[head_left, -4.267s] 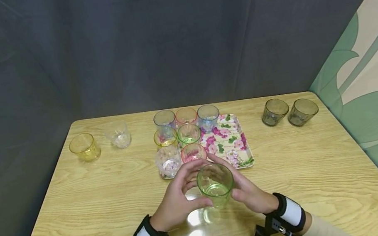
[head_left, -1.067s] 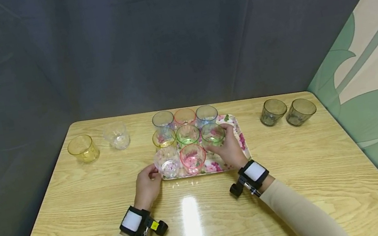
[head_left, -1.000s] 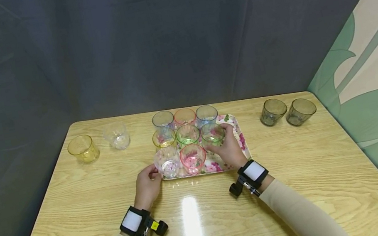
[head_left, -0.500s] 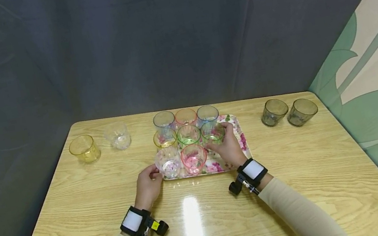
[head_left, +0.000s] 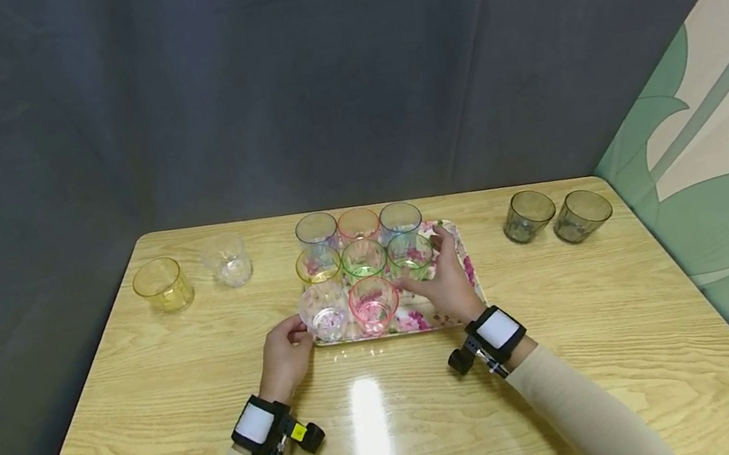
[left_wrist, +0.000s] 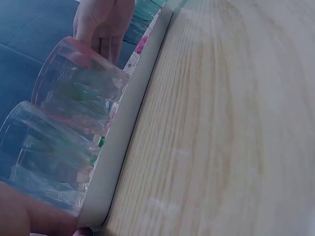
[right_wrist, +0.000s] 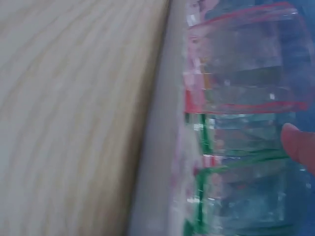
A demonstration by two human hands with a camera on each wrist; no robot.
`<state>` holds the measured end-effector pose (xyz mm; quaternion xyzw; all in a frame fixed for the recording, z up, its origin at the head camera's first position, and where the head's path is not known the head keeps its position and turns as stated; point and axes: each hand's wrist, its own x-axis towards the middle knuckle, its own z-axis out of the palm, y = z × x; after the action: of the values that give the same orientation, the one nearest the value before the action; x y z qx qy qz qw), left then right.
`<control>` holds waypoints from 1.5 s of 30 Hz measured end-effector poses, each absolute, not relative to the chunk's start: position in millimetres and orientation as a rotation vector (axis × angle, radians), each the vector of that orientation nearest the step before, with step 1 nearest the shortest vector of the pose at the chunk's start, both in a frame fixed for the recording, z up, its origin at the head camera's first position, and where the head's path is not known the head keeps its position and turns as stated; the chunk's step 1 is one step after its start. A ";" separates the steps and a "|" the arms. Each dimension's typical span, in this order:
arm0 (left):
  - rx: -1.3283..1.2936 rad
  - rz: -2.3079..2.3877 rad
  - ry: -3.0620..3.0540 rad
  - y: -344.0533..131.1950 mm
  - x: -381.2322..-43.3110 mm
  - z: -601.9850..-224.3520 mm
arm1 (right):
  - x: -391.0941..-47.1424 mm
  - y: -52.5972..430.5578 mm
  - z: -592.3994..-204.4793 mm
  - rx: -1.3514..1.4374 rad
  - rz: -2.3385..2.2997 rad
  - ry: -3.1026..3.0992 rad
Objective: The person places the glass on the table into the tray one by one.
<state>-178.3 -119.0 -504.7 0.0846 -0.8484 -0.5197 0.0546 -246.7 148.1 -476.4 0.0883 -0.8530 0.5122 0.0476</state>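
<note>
In the head view, a floral tray [head_left: 417,320] bears several tinted glass tumblers in rows. My left hand [head_left: 284,364] holds its front left corner; the left wrist view shows fingers [left_wrist: 37,214] above and below that end of the rim. Beside them stands a clear tumbler [head_left: 325,314], then a pink tumbler [head_left: 374,307]. My right hand [head_left: 449,282] is spread around the right-hand green tumbler [head_left: 411,256], its fingers apart from the glass on the far right side and the thumb near its front. That tumbler stands upright beside another green tumbler [head_left: 364,260].
A yellow tumbler [head_left: 164,287] and a clear tumbler [head_left: 227,261] stand on the wooden table [head_left: 211,352] at left. Two smoky grey tumblers [head_left: 528,216] are at right. A dark curtain [head_left: 339,85] hangs behind the table's back edge.
The green tumbler, held in both hands over the table front at first, came to stand on the tray. My right fingers have just spread off it. The left hand moved to the tray corner.
</note>
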 end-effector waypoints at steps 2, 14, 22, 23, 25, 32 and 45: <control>0.250 -1.579 -2.573 -118.7 -178.7 -504.7 | -243.0 153.6 -470.7 0.295 1.505 -2.640; 0.261 -1.597 -2.576 -117.7 -180.1 -503.8 | -221.1 190.6 -448.8 0.283 1.442 -2.632; 0.262 -1.576 -2.593 -118.4 -178.8 -504.1 | -212.4 219.3 -454.9 0.185 1.154 -2.722; 0.263 -1.572 -2.595 -118.4 -178.7 -504.1 | -211.5 221.9 -455.6 0.174 1.127 -2.747; 0.264 -1.567 -2.598 -118.4 -178.5 -504.3 | -210.1 226.5 -458.1 0.152 1.069 -2.810; 0.275 -1.569 -2.604 -118.3 -178.3 -506.2 | -204.8 239.1 -470.7 0.094 0.855 -3.130; 0.230 -1.547 -2.599 -119.9 -178.2 -506.6 | -204.2 240.8 -478.8 0.193 0.793 -3.310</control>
<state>-178.2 -119.9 -506.6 0.0759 -0.8556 -0.5092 0.0542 -204.2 240.8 -478.8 0.0562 -0.9622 0.2306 -0.1332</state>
